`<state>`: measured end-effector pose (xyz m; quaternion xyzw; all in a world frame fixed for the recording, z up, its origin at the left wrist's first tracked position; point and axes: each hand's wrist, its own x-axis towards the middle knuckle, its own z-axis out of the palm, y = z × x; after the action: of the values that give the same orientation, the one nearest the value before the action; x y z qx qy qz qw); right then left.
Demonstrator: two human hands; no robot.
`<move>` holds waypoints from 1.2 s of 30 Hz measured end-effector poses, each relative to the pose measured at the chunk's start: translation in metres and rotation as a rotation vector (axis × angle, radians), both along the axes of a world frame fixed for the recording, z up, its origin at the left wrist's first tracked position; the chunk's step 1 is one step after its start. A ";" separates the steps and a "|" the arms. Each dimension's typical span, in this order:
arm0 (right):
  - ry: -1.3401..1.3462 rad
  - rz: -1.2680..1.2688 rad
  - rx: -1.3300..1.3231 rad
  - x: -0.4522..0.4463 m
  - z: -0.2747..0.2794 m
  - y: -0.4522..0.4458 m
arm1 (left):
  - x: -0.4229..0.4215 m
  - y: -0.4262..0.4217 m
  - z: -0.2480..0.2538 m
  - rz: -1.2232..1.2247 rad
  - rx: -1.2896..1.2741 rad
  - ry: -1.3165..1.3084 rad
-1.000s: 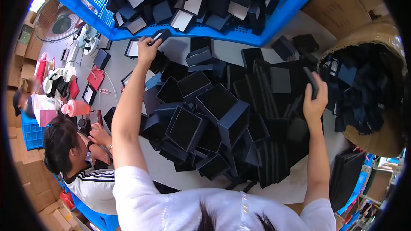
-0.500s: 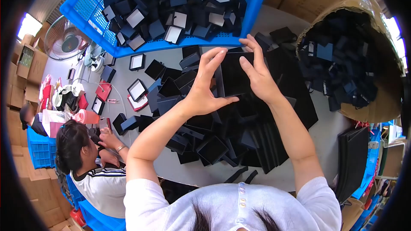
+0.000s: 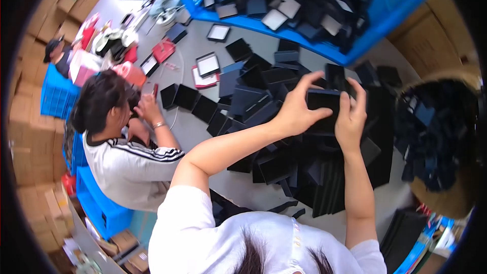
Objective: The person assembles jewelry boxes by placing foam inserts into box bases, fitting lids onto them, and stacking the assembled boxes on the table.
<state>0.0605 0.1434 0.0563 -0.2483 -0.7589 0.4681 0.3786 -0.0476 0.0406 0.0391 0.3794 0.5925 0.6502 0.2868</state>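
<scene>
Between my two hands is a dark box (image 3: 323, 100), its black inside facing up. My left hand (image 3: 298, 109) grips the box's left side, thumb at the near edge and fingers at the far edge. On the box's right side, my right hand (image 3: 351, 116) holds on with its thumb against the edge. Below and left of the hands, open dark boxes (image 3: 248, 102) lie in a heap. A stack of black sheets (image 3: 329, 190) stands on edge nearer my body.
Across the far side is a blue crate (image 3: 324, 53) full of small boxes. To the right stands a large carton (image 3: 441, 198) of dark pieces. At the left sits another person (image 3: 127, 165), holding a small red item. Open white-lined boxes (image 3: 207, 64) lie on the table.
The view has turned. From being apart, with a small dark piece in each, my hands have come together at a dark box. They now close more tightly around its sides.
</scene>
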 end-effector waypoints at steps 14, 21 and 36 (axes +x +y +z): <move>-0.694 0.334 0.347 0.043 -0.053 0.141 | -0.356 -0.142 -0.236 0.967 -0.855 0.453; -0.825 0.159 0.413 0.059 -0.092 0.150 | -0.327 -0.148 -0.232 0.741 -1.338 0.441; -0.459 -0.262 0.372 0.066 -0.108 0.171 | -0.127 -0.015 0.013 0.298 -0.166 -0.268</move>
<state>0.1265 0.3143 -0.0520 -0.3697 -0.8585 0.2004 0.2935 -0.1746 0.0252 0.0516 0.1729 0.6501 0.6790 0.2938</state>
